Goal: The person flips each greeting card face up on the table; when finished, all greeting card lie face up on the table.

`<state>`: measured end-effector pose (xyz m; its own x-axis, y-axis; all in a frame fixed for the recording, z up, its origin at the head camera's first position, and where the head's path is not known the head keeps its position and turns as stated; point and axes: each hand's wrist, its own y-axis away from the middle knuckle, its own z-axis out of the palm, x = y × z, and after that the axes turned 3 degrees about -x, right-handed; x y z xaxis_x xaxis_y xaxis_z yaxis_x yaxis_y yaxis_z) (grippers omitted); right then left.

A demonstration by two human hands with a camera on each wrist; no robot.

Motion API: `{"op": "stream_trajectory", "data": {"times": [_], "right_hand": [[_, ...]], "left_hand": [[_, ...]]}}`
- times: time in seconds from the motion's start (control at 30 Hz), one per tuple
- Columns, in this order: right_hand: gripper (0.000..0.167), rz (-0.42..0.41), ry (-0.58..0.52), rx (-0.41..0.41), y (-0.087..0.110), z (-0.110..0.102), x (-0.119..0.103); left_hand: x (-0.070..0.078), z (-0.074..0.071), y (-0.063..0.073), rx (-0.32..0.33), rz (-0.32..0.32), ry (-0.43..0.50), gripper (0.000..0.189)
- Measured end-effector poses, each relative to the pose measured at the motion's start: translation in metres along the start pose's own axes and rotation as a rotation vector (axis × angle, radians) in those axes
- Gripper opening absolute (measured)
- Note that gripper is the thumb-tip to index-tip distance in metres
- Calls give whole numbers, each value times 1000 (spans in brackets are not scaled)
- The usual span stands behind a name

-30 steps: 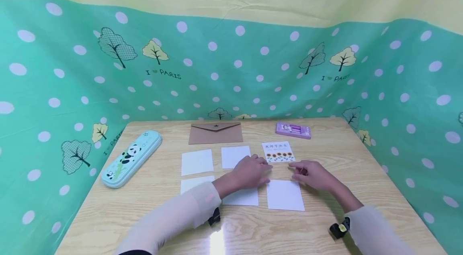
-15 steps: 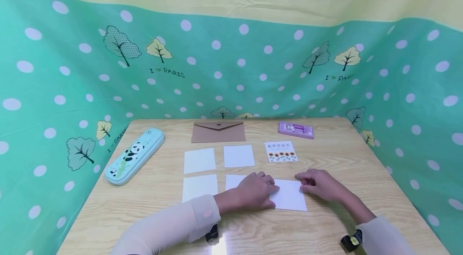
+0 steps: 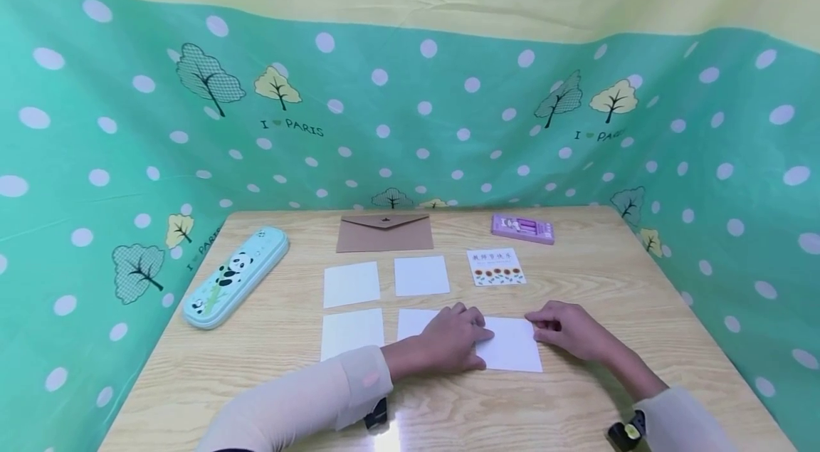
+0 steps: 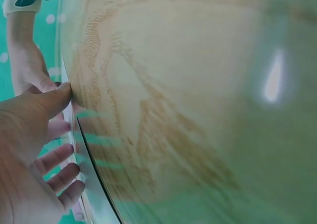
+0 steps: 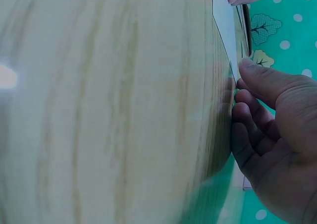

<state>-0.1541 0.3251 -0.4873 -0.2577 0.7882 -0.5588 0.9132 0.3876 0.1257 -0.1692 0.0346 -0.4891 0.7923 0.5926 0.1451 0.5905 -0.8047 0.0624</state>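
A white card (image 3: 512, 347) lies flat at the front right of a group of cards. My left hand (image 3: 452, 339) rests over its left side, fingers spread and fingertips on the paper; in the left wrist view the thumb (image 4: 58, 99) touches down near the card's edge. At the right edge, my right hand (image 3: 570, 331) pinches the card near its upper right corner between thumb and curled fingers. The neighbouring white card (image 3: 413, 324) is partly hidden under my left hand. Behind lies a card printed with sunflowers and Chinese characters (image 3: 496, 267).
More white cards (image 3: 351, 285) lie to the left and behind. A brown envelope (image 3: 384, 235) is at the back, with a purple box (image 3: 522, 228) to its right. A light-blue panda pencil case (image 3: 235, 277) lies on the left. A polka-dot curtain (image 3: 384, 117) encloses the wooden table (image 3: 487, 416).
Both hands have come down toward me from near the sunflower card to the front right white card. Over the last half second they have stayed almost still on its two sides.
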Motion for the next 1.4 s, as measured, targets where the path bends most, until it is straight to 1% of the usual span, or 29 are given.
{"op": "stream_trajectory", "data": {"times": [0.17,0.33,0.4,0.47,0.53,0.73,0.83,0.93,1.03,1.13,1.23,1.33,1.4], "right_hand": [[29,-2,-10,13,1,1,1],[19,32,-15,28,-3,2,-1],[15,50,-18,34,-6,3,-2],[13,52,-16,32,-10,3,-4],[12,55,-17,22,-13,3,-6],[15,108,-34,-6,-18,2,-12],[14,136,-49,-10,-19,2,-14],[12,136,-62,-19,-20,1,-13],[17,109,-49,-33,-18,-1,-13],[18,58,-19,-29,-16,-6,-11],[15,17,-28,-9,-14,-10,-11],[14,10,-54,14,-13,-14,-11],[13,26,-82,35,-12,-15,-12]], "left_hand": [[1,-1,0,10,-2,10,55],[1,-1,1,10,-9,12,55],[1,-1,0,9,-12,3,55],[1,-1,0,9,-15,-8,55],[1,-2,0,9,-15,-18,54],[2,-3,0,11,-2,-34,54],[2,-2,1,14,1,-43,53],[1,-1,1,23,1,-58,54],[1,0,1,33,-6,-79,58],[0,0,0,37,-36,-94,64],[-1,-1,-1,42,-102,-82,71],[-5,-5,-3,59,-177,-53,73],[-7,-7,-5,73,-200,-39,68]]}}
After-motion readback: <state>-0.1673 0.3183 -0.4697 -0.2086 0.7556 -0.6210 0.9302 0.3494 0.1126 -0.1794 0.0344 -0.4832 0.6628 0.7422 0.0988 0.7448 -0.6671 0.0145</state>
